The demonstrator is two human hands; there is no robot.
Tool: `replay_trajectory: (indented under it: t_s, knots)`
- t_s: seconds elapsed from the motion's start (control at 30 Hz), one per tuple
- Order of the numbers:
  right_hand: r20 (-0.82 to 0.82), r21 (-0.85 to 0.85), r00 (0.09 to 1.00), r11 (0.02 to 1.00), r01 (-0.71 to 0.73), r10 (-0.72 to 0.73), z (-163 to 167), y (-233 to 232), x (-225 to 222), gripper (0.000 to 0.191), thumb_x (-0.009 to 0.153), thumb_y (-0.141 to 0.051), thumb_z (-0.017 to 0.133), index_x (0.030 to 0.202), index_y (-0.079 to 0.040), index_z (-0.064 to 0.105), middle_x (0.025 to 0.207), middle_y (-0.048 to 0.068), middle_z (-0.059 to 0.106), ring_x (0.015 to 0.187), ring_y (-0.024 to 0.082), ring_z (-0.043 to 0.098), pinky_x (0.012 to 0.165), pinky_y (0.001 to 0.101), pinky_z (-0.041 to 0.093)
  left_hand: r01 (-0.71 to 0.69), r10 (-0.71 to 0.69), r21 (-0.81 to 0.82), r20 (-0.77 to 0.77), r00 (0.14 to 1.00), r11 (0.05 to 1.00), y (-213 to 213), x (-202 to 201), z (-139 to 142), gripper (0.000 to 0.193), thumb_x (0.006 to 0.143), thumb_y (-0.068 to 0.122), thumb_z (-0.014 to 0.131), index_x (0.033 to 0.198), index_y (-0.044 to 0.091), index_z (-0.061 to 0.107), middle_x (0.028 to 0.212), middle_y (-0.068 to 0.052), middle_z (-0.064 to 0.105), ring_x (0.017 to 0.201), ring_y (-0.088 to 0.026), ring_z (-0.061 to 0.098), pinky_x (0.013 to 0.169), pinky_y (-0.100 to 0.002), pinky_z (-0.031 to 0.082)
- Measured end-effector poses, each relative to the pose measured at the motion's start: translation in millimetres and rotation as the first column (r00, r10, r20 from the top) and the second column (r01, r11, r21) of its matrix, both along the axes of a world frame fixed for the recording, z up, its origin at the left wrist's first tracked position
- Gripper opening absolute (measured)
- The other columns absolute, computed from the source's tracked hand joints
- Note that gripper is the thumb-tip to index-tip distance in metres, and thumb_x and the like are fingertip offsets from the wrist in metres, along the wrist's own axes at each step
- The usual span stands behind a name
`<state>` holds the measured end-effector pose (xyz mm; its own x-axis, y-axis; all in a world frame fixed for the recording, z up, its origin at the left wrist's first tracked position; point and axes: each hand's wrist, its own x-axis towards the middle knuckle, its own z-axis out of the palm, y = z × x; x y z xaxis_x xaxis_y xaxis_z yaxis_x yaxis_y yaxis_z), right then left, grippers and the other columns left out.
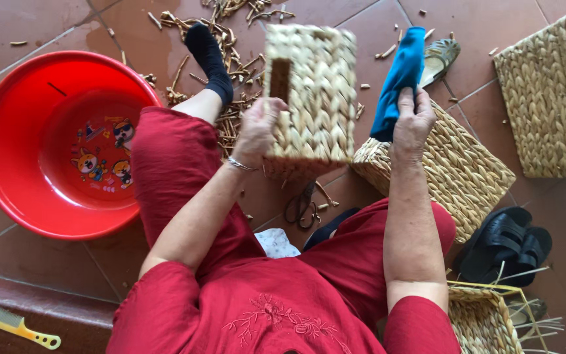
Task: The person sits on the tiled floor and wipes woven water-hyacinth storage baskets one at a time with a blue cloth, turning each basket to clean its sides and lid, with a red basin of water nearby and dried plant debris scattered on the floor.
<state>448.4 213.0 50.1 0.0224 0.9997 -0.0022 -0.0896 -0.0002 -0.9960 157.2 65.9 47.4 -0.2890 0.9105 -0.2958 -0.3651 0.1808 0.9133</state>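
Red cloth of the person's blouse (257, 314) filled the bottom of the view, with both bare forearms reaching up from it. Left hand (257, 131) gripped a small woven basket (312, 98) by its lower edge, fingers clenched around the rim, holding it up over the lap with one plaited side facing the camera and a dark slot showing near its left edge. Right hand (413, 124) pinched a blue cloth (397, 82), fingers closed on its lower end, just right of the basket and not touching it.

The step in hand looked like wiping or finishing the basket; bringing the cloth onto the weave would call for a steady left grip and probably a turn of the basket.

Below lay another woven basket (453, 170) on the tiled floor (47, 262), a third at the right edge (551, 98), and a fourth, cut off, by the right elbow (483, 321). A red plastic basin (8, 144) stood to the left, straw scraps (230, 39) beyond it, black sandals (509, 246) at right, a yellow comb (14, 324) at bottom left. Scissors (301, 206) seemed to lie under the held basket, half hidden. The basket's inside could not be seen.
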Motion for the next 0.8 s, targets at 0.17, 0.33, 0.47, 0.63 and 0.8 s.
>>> replay_trajectory:
  t_s: [0.17,0.33,0.47,0.63,0.8]
  knots:
    - [-0.18,-0.08,0.973,0.984,-0.158,0.141,18.4,-17.2,-10.7,0.04,0.108,-0.024,0.065,0.138,-0.001,0.054,0.125,0.004,0.062,0.113,0.015,0.058,0.101,0.0324,0.048,-0.188,0.184,0.138,0.043,0.982,0.972,-29.7,-31.2,-9.2,0.038,0.109,0.041,0.057,0.115,0.004,0.065,0.098,0.0,0.064,0.083,-0.005,0.056,0.074,-0.023,0.048]
    - [0.622,0.444,0.759,0.712,-0.544,0.192,43.5,-69.9,-81.0,0.049,0.093,-0.02,0.071,0.14,-0.008,0.058,0.132,0.014,0.062,0.121,0.031,0.059,0.107,0.0426,0.049,-0.29,0.291,-0.044,-0.001,0.957,0.956,-52.8,-50.0,-52.1,0.035,0.105,0.028,0.06,0.129,0.003,0.058,0.118,-0.005,0.063,0.108,-0.012,0.058,0.095,-0.029,0.048]
    - [0.735,0.208,0.623,0.786,-0.582,0.267,1.9,-81.7,-112.8,0.048,0.095,-0.016,0.069,0.142,-0.013,0.058,0.133,0.02,0.061,0.119,0.039,0.059,0.101,0.0471,0.049,-0.487,0.442,-0.027,-0.377,0.814,0.873,-69.6,-71.4,-73.1,0.051,0.101,0.029,0.058,0.141,0.0,0.044,0.135,-0.012,0.058,0.122,-0.022,0.057,0.105,-0.035,0.046]
    - [0.921,0.04,0.373,0.924,-0.379,0.113,-80.4,-41.9,-81.4,0.037,0.099,-0.028,0.063,0.133,-0.016,0.061,0.12,0.014,0.067,0.112,0.039,0.064,0.094,0.0533,0.05,-0.576,0.394,-0.048,-0.683,0.615,0.816,-71.2,-71.5,-82.4,0.061,0.111,0.042,0.047,0.153,-0.002,0.039,0.15,-0.024,0.046,0.138,-0.034,0.045,0.115,-0.041,0.035]
    - [0.912,-0.234,0.33,0.969,-0.072,0.245,-100.3,-25.9,-71.8,0.041,0.095,-0.04,0.059,0.129,-0.017,0.062,0.117,0.029,0.058,0.099,0.046,0.061,0.087,0.0545,0.05,-0.352,0.224,0.129,-0.944,0.244,0.927,-59.0,-74.8,-72.3,0.063,0.112,0.046,0.045,0.155,0.0,0.04,0.155,-0.027,0.046,0.143,-0.041,0.042,0.122,-0.047,0.031]
